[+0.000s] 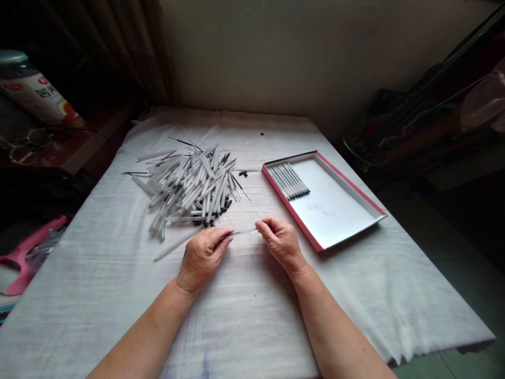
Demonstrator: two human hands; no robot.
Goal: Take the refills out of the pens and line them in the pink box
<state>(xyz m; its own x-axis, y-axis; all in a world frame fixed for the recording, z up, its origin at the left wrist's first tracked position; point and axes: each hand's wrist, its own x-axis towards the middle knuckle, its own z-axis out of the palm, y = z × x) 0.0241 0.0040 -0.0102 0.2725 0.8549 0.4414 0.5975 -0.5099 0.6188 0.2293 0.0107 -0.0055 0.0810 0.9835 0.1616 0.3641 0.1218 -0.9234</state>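
Note:
My left hand (pixel 205 253) and my right hand (pixel 281 241) both pinch the ends of one thin clear pen tube (pixel 243 231), held level just above the white cloth. Behind the hands lies a heap of clear pen tubes and black refills (pixel 189 185). One long clear tube (pixel 173 246) lies loose on the cloth to the left of my left hand. To the right sits a shallow white tray with a red rim (pixel 347 210); several finished pens (pixel 290 181) lie side by side in its far left corner.
The white cloth (pixel 236 316) covers a table that ends at the right and near edges. A pink tool (pixel 27 252) and a labelled bottle (pixel 35 95) are at the left. Dark clutter with cords (pixel 414 116) stands at the right. A few small black caps (pixel 243 173) lie beside the heap.

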